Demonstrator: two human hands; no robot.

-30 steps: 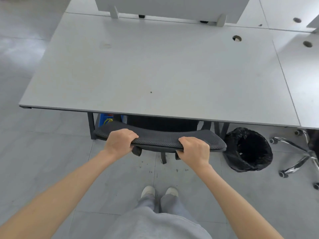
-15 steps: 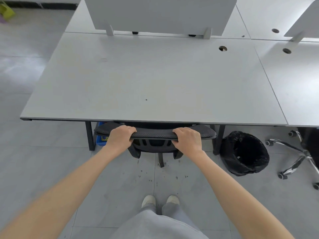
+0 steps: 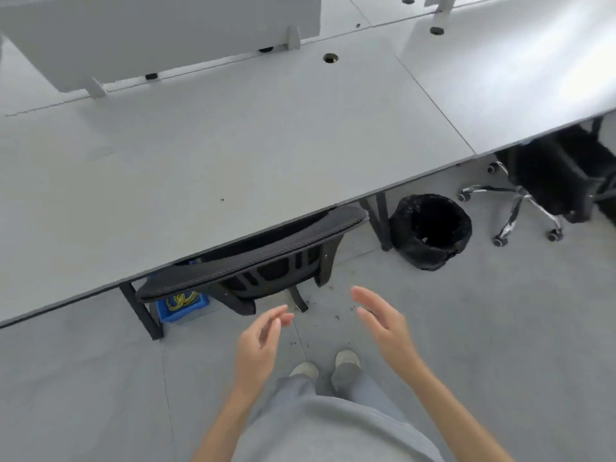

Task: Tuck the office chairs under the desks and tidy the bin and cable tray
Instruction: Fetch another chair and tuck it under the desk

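With the chair (image 3: pixel 253 261) tucked under the desk's (image 3: pixel 233 145) front edge, the left hand (image 3: pixel 260 341) and right hand (image 3: pixel 383 323) hang empty with loose fingers, so the next move likely calls for reaching right to the bin (image 3: pixel 430 230).

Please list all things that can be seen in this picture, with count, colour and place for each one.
desk: two, light grey, side by side across the upper picture
divider panel: one in full view, light grey, standing at the back of the near desk
mesh office chair: one, black, tucked under the near desk
second office chair: one, black with chrome legs, partly under the right desk
bin: one, black liner, on the floor right of the desk leg
blue tray: one, holding yellow cables, on the floor under the desk
shoes: two, pale, lower centre
left hand: open, holding nothing
right hand: open, holding nothing
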